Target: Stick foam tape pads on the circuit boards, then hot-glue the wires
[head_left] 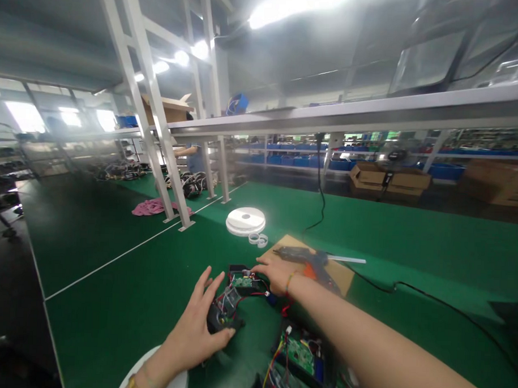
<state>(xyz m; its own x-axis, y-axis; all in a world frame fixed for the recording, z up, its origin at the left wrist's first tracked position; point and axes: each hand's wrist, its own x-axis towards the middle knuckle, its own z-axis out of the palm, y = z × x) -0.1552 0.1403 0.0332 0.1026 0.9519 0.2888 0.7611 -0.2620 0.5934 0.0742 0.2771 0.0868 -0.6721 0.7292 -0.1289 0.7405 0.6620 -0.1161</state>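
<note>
My left hand (197, 325) rests on a small black electronic unit (224, 311) with red and white wires, fingers spread at the top and thumb pressed against its near side. My right hand (276, 274) reaches across to the far end of the same assembly, fingers curled on a black housing holding a green circuit board (243, 282). A second open unit with a green board (302, 354) and coloured wires lies under my right forearm.
A hot glue gun (303, 256) lies on a cardboard sheet (341, 276), its black cable trailing right. White tape rolls (245, 220) sit further back on the green bench (111, 302). White frame posts (159, 128) rise at left. Another person (192, 155) works in the distance, beyond cardboard boxes (389, 179).
</note>
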